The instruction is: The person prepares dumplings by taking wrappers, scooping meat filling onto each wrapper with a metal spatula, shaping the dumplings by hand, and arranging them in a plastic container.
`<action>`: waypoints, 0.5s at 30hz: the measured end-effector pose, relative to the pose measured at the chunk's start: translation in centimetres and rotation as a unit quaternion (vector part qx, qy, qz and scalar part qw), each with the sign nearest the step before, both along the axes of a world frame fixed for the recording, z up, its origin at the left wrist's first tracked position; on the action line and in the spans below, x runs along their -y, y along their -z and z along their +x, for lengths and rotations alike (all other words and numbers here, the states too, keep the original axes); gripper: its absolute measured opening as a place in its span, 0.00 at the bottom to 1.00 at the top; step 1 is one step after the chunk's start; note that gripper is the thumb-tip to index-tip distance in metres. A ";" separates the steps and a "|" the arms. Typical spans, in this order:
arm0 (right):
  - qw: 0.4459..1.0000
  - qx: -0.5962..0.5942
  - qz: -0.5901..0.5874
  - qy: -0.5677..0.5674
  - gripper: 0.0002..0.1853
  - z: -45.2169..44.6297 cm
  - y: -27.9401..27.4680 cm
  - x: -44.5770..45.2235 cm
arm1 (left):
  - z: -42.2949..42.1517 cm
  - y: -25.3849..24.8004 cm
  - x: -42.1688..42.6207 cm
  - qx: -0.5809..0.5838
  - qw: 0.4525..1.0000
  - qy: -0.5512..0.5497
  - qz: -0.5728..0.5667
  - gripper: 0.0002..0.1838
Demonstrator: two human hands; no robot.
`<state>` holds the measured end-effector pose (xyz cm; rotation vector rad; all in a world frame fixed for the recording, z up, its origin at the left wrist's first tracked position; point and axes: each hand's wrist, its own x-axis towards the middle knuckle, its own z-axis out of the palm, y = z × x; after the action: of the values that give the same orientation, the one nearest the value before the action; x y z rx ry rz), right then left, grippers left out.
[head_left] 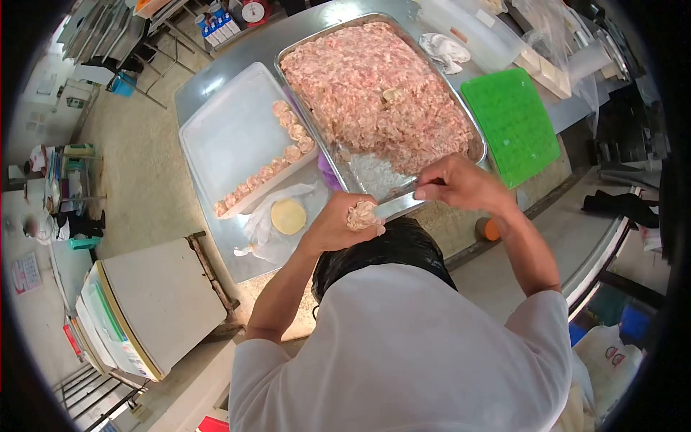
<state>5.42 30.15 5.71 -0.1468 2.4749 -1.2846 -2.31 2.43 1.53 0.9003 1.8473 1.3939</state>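
My left hand [332,225] is closed round a meat-filled dumpling [362,215], its filling facing up. My right hand [464,185] grips a flat metal spatula [397,207], whose blade reaches left to the dumpling's edge. Just beyond both hands, a large metal tray [345,173] holds a mass of pink minced meat [374,79], its near left corner scraped down to bare metal. Left of my left hand, round yellow dumpling wrappers [288,216] lie on a plastic bag [252,234]. Shaped dumplings [248,186] line two edges of a white plastic tray [227,137].
A green board or lid [511,126] lies right of the meat tray, with a white cloth [444,52] behind it. Clear plastic containers [475,29] stand at the back right. On the left is a white cabinet [162,309]. An orange-lidded jar [488,229] is below my right forearm.
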 end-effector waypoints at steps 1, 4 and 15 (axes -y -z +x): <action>1.000 -0.006 0.023 0.019 0.12 0.4 -0.4 -0.6 | 0.3 0.7 0.1 0.027 0.999 -0.027 0.014 0.22; 0.997 -0.018 0.034 0.072 0.14 1.3 -2.4 -1.3 | -0.3 3.3 0.5 0.127 0.991 -0.048 -0.013 0.24; 0.981 0.093 -0.080 0.147 0.14 2.5 0.7 0.0 | -1.3 1.0 -2.2 -0.054 0.997 -0.057 -0.027 0.17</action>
<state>7.95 30.15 5.04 0.2995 2.2927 -1.5396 -3.58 4.65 0.54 0.8706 2.0350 1.3805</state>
